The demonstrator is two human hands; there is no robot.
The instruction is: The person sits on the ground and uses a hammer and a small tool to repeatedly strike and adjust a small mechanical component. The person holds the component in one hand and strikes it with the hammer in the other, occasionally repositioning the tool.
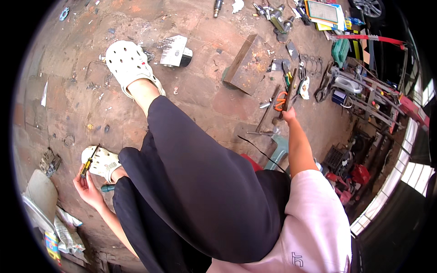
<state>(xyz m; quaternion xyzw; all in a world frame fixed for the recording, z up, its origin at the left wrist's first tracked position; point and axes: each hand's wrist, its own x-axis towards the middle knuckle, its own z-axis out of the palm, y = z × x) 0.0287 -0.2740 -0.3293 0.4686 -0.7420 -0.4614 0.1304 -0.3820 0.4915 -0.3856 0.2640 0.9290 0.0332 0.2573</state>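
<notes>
Left of the block (254, 63), the left hand (89, 191) pinches a screwdriver (86, 168); rightward, the right hand (289, 115) grips a dark bar (290, 93). Likely tool handling; next calls for steadiness.

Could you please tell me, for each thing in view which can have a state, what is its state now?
Left hand: closed on the screwdriver
Screwdriver: held by its handle, tip pointing away from the person
Right hand: closed on the long dark tool
Long dark tool: held near one end
Farther white clog: worn
Nearer white clog: worn
Rectangular block: resting on the floor
</notes>
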